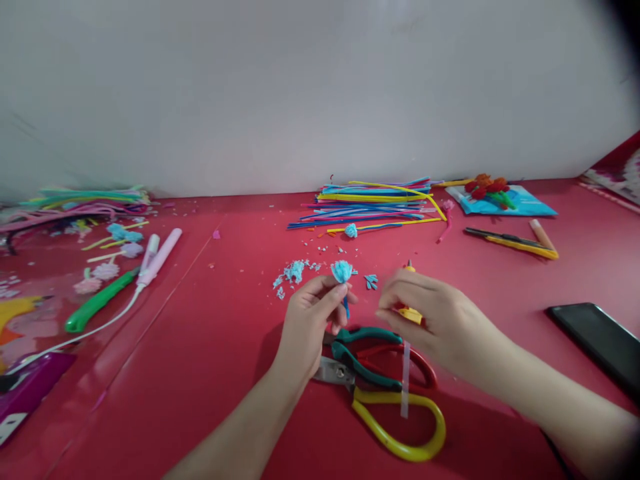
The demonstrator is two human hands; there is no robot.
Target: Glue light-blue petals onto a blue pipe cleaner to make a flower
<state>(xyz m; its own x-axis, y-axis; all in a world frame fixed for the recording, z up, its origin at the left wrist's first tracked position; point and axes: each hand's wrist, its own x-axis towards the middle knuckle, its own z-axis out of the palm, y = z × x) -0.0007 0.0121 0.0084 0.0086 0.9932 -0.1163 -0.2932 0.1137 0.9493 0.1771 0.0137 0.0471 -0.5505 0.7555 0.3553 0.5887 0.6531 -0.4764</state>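
In the head view, our right hand [430, 303] hides most of a yellow object [411, 313] and the upper end of a clear strip [405, 380] — whether it grasps that, we cannot tell; its fingers curl above the yellow-handled scissors [380, 398]. Our left hand [315, 307], just beyond the scissors' blades, pinches the blue flower [343, 271] upright.

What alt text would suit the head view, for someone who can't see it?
The left hand holds a blue flower by its stem over a red table; the right hand, grip unclear, partly hides a yellow tool. Scissors lie nearer, pipe cleaners behind, a phone at right.
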